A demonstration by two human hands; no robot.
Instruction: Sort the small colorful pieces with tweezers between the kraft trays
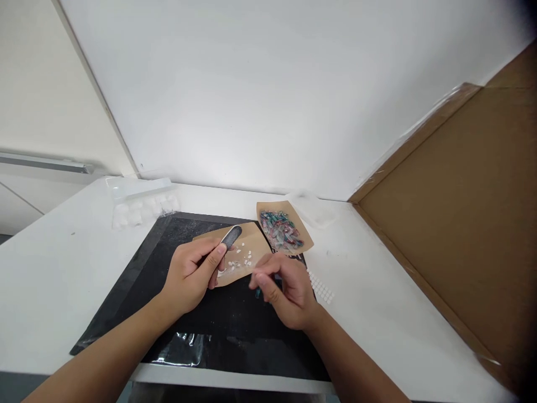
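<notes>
My left hand (193, 274) pinches a short nail file (231, 236) with a dark grey face and a pale edge, tilted up to the right. Just right of it, my right hand (287, 288) has thumb and fingertips pressed together; whatever lies between them is too small to make out. A teal bit (258, 293) shows right below those fingertips, and I cannot tell if it is held. Behind and beneath both hands, a brown paper sheet (251, 232) carries several small white pieces (235, 265). The sheet rests on a black mat (184, 313).
A brown paper tray (304, 238) with many small teal, red and clear wrapped pieces stands at the mat's far right corner. Behind it lies a clear plastic container (321, 212). White dots (322, 288) sit right of the mat. Another clear box (142, 207) is far left; cardboard (453, 224) bounds the right.
</notes>
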